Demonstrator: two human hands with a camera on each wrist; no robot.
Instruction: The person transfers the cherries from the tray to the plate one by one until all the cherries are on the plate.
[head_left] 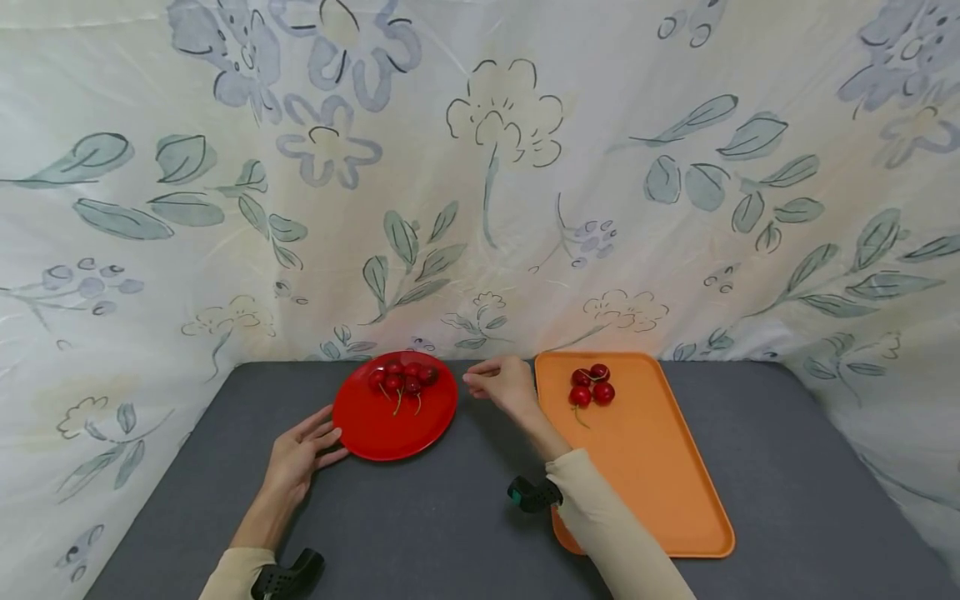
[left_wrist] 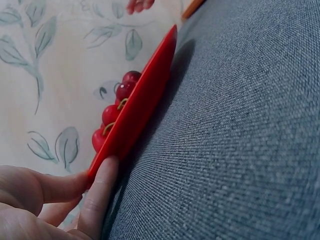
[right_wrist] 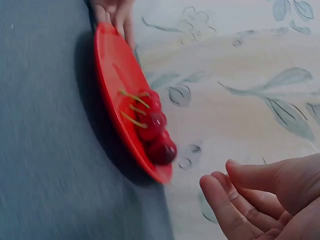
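Note:
A round red plate (head_left: 386, 433) lies at the back left of the table, with several dark red cherries (head_left: 412, 384) grouped toward its far side, green stems showing. My left hand (head_left: 288, 462) grips the plate's near-left rim; in the left wrist view, thumb and fingers (left_wrist: 98, 197) meet at the edge. Between plate and tray my right hand (head_left: 510, 387) hovers, fingers bent loosely toward the thumb and nothing visible between them. From the right wrist view, those fingers (right_wrist: 220, 202) are apart from the plate. Several more cherries (head_left: 580, 396) sit at the far end of an orange tray (head_left: 645, 475).
The dark grey tabletop (head_left: 420, 533) carries the plate on the left and the tray on the right. Behind its far edge hangs a floral curtain (head_left: 420, 167), which also closes in both sides. My right forearm (head_left: 615, 517) crosses over the tray's left part.

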